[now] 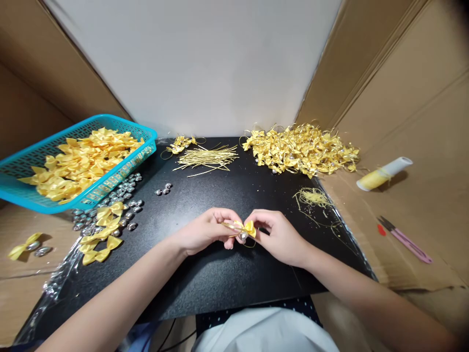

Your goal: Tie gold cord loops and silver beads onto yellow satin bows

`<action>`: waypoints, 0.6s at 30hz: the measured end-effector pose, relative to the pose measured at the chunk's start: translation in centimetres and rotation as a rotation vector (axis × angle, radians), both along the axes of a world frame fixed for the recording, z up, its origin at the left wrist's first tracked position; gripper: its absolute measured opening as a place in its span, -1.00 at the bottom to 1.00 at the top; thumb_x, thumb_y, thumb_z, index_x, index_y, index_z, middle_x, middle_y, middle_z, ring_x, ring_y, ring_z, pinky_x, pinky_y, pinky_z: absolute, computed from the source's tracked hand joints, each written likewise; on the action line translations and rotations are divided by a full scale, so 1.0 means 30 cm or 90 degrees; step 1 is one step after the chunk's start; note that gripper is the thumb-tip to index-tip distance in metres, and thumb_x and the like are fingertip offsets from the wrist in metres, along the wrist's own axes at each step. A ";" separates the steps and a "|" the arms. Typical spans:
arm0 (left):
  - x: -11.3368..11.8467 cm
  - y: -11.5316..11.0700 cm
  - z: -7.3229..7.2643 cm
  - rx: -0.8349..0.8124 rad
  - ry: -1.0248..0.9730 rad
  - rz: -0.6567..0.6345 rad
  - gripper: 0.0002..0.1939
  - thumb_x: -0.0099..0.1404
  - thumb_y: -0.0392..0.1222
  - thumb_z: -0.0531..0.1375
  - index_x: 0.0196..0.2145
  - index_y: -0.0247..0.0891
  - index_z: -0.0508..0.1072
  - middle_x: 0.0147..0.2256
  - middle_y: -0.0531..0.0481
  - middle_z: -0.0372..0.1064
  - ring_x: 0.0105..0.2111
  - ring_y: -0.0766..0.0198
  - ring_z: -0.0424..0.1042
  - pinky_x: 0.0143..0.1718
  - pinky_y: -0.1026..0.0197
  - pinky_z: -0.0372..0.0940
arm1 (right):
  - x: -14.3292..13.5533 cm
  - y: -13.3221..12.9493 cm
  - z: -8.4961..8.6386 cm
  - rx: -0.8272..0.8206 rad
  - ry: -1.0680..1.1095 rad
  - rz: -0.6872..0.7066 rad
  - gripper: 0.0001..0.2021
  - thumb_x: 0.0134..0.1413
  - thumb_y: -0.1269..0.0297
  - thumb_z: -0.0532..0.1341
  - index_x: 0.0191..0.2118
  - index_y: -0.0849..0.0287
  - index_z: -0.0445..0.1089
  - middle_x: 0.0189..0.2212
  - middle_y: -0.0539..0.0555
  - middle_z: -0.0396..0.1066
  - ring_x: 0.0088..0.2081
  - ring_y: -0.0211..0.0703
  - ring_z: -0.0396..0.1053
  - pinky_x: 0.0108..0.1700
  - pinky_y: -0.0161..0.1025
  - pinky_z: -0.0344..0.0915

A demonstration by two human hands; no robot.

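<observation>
Near the middle of the black table (205, 195), both hands meet around a yellow bow (250, 228) with a silver bell (243, 236) and gold wire. My left hand (216, 227) pinches the gold wire beside the bow, its fingers closed. From the other side, my right hand (273, 232) grips the bow between thumb and fingers. A thin loop of wire hangs below the bell. Farther back lies a bundle of straight gold wires (208, 159). Loose silver bells (126, 188) and several yellow bows (100, 239) lie on the left side of the table.
A turquoise basket (144, 146) of yellow bows stands at the left. At the back right is a heap of bows with bells (304, 149). Wire scraps (313, 197), pink-handled snips (408, 243) and a rolled tube (384, 173) lie on the right. Cardboard walls flank the table.
</observation>
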State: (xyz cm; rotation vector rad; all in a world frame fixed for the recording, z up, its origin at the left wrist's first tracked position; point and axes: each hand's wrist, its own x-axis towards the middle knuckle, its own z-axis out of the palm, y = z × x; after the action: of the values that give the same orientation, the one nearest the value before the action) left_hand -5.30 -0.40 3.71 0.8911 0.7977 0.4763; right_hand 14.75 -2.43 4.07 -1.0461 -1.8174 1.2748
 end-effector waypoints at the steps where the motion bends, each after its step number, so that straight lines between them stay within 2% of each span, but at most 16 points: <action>1: 0.001 -0.001 0.003 0.005 0.013 0.000 -0.72 0.00 -0.13 0.43 -0.42 -0.35 0.50 -0.49 -0.05 0.49 -0.57 0.43 0.39 -0.51 0.42 0.27 | 0.000 0.008 -0.002 -0.008 -0.010 0.010 -0.86 0.03 0.52 0.18 -0.42 0.21 0.47 -0.46 0.01 0.42 -0.39 -0.27 0.35 -0.30 -0.32 0.28; 5: 0.004 -0.001 0.020 0.037 0.068 0.005 -0.74 0.03 -0.10 0.40 -0.43 -0.34 0.51 -0.53 -0.01 0.48 -0.54 0.42 0.41 -0.47 0.42 0.28 | -0.001 0.045 -0.011 -0.058 -0.067 0.037 -0.81 -0.05 0.59 0.14 -0.41 0.22 0.46 -0.49 -0.01 0.44 -0.45 -0.29 0.32 -0.35 -0.34 0.24; 9: 0.007 -0.002 0.023 0.037 0.081 0.026 -0.77 0.02 -0.13 0.40 -0.44 -0.35 0.52 -0.46 -0.04 0.51 -0.45 0.40 0.45 -0.42 0.42 0.29 | -0.003 0.070 -0.016 0.036 -0.129 0.029 -0.84 0.00 0.58 0.14 -0.43 0.24 0.42 -0.48 0.00 0.39 -0.45 -0.30 0.27 -0.37 -0.34 0.18; 15: 0.029 -0.010 -0.006 -0.090 -0.017 0.106 -0.74 -0.08 -0.20 0.42 -0.57 -0.36 0.42 -0.45 -0.04 0.50 -0.47 0.41 0.43 -0.37 0.37 0.32 | -0.008 0.087 -0.030 0.143 -0.134 0.048 -0.84 0.14 0.53 0.10 -0.41 0.20 0.33 -0.41 0.02 0.32 -0.37 -0.27 0.26 -0.30 -0.32 0.19; 18: 0.042 -0.012 -0.008 -0.111 -0.039 0.156 -0.73 -0.14 -0.23 0.42 -0.62 -0.35 0.37 -0.48 -0.02 0.48 -0.47 0.41 0.40 -0.39 0.39 0.28 | -0.013 0.112 -0.044 0.193 -0.171 0.052 -0.84 0.19 0.49 0.09 -0.39 0.19 0.33 -0.37 0.05 0.34 -0.30 -0.22 0.28 -0.22 -0.26 0.22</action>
State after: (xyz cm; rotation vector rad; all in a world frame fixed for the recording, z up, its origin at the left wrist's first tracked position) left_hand -4.05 -0.75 3.46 0.6170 0.8821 0.6348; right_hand 14.36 0.93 2.75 -1.0171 -2.1944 0.8963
